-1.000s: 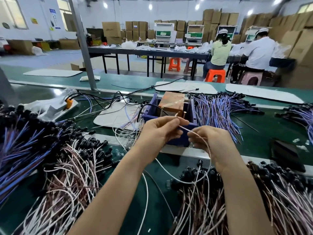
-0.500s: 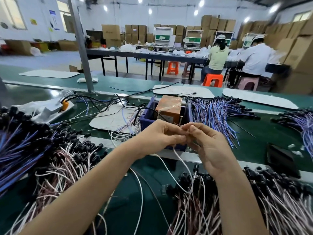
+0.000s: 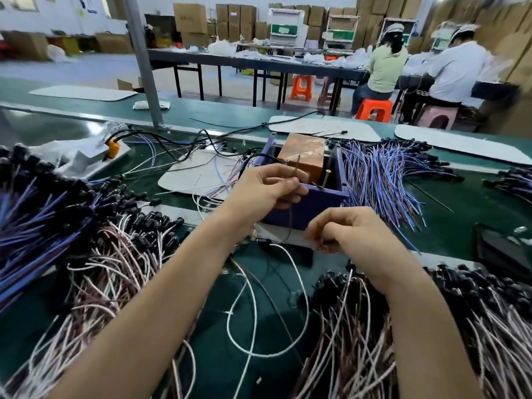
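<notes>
L hand (image 3: pixel 267 194) pinches a thin brown wire (image 3: pixel 290 219) betw. thumb & forefinger, the wire's tip sticking up past the knuckles. R hand (image 3: pixel 345 230) pinches the same wire lower down, other fingers curled in. The wire runs near-straight from one pinch to the other, in front of the blue box (image 3: pixel 316 207).

What's changed: half a sec ago both hands were bunched at one spot, fingertips meeting. Now they've drawn apart, L up, R down & nearer the body, so the wire is pulled taut. I'd judge the fiddly fingertip step done & the wire now being drawn out straight (might equally be a tug check).

A white wire (image 3: pixel 299 272) lies in a loose loop on the green bench (image 3: pixel 460 214) under the wrists. Can't tell if it joins the brown one.

Further out: copper-coloured block (image 3: pixel 305 151) in the box, pink-white leads w/ black plugs heaped left (image 3: pixel 115 254) & right (image 3: pixel 359 312), purple leads (image 3: pixel 380 174) fanned right of the box.
</notes>
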`<action>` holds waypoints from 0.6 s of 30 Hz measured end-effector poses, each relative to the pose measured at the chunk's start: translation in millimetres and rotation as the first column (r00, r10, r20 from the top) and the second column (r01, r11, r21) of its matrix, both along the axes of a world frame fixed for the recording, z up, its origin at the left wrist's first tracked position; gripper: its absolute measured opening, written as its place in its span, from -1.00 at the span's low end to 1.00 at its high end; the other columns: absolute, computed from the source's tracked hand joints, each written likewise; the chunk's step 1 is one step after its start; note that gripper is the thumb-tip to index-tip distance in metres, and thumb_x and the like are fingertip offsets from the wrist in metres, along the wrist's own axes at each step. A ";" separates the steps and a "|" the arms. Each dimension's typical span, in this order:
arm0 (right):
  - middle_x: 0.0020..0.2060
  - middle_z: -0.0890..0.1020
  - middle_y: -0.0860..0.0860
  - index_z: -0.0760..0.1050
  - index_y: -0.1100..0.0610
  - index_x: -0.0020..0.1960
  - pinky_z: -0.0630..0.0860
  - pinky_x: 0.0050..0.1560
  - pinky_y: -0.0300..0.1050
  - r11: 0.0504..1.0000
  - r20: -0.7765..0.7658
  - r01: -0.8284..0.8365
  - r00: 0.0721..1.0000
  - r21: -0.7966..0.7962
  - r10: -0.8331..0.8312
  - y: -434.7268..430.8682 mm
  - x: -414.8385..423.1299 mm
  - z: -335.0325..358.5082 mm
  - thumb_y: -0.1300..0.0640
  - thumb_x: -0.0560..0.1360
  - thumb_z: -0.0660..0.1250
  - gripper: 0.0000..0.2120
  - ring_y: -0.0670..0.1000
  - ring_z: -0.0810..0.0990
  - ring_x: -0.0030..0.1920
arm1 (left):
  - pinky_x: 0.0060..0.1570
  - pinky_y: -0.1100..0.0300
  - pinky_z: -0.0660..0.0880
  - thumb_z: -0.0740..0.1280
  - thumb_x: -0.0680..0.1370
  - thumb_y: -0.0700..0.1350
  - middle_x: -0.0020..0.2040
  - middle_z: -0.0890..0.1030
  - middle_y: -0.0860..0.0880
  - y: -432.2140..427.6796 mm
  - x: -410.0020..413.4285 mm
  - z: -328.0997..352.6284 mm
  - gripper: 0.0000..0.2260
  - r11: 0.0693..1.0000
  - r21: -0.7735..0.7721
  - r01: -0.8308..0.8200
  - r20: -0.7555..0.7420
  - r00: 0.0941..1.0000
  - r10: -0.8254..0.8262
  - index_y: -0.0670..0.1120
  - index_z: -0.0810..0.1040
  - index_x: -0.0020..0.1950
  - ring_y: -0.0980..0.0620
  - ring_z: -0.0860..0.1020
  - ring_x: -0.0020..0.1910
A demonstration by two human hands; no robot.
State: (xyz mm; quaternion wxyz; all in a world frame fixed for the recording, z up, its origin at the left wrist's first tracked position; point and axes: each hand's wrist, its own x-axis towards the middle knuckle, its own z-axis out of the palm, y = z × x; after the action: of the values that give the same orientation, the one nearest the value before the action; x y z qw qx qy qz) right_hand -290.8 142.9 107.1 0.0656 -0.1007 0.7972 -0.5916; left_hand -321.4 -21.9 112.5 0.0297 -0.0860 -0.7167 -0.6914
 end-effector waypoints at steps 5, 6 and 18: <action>-0.31 0.68 0.08 0.60 0.06 -0.21 0.62 -0.18 -0.09 0.898 0.056 -0.177 0.984 0.403 0.169 -48.3 12.1 -15.9 0.18 0.48 0.37 -0.89 0.03 0.64 -0.31 | -0.21 0.36 0.57 0.28 0.57 -0.35 -0.25 0.65 -0.03 -3.1 -2.1 -3.0 -0.84 0.999 0.047 -0.014 0.025 1.000 0.012 -0.15 0.59 -0.10 0.17 0.60 -0.33; -0.29 0.66 0.05 0.58 0.05 -0.19 0.58 -0.26 -0.16 0.867 0.077 -0.199 0.980 0.456 0.184 -60.8 14.6 -22.0 0.08 0.48 0.41 -0.91 0.03 0.63 -0.30 | -0.19 0.36 0.58 0.27 0.57 -0.38 -0.24 0.64 -0.05 -4.0 -2.3 -3.7 -0.84 0.998 0.057 -0.025 0.028 0.999 0.023 -0.18 0.59 -0.10 0.17 0.60 -0.33; -0.12 0.62 0.07 0.56 0.12 -0.14 0.51 -0.14 -0.12 0.773 0.049 -0.158 0.985 0.615 0.163 -83.9 13.0 -57.6 0.23 0.48 0.34 -0.95 0.07 0.57 -0.12 | -0.46 0.34 0.50 0.25 0.61 -0.24 -0.34 0.57 -0.15 -5.4 -5.5 -19.4 -0.78 0.977 -0.185 -0.105 0.156 0.979 0.135 -0.30 0.58 -0.16 0.10 0.57 -0.50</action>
State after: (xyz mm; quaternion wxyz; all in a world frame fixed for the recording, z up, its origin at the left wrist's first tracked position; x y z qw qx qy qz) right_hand -277.8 59.0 49.5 0.1421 -0.1437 0.9352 -0.2908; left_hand -326.8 -27.3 93.1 0.0036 0.0138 -0.7787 -0.6272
